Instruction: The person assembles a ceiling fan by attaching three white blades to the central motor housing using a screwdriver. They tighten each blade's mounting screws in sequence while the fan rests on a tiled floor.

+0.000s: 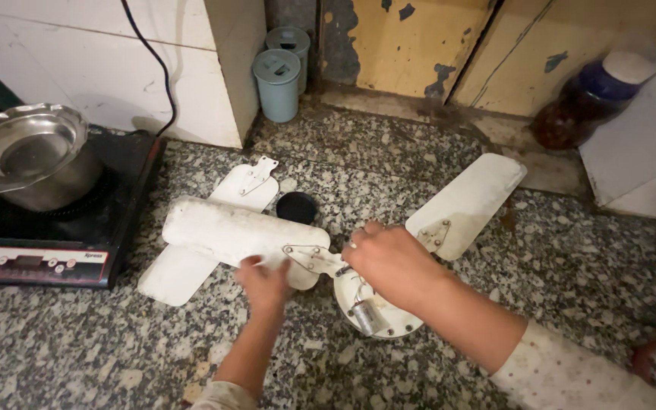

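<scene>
Three white fan blades lie on the granite floor around one round motor hub. The left hand grips the middle blade's end, and the right hand closes over the hub. Two blue tins stand by the wall corner.

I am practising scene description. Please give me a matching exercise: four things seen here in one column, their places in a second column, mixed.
Things:
1. steel pot
2. two blue-grey canisters
3. black round cap
4. left hand

Places:
A. on a white fan blade
B. on the induction cooker
C. on the floor between fan blades
D. by the wall corner

Pairs: 1-B, 2-D, 3-C, 4-A
</scene>
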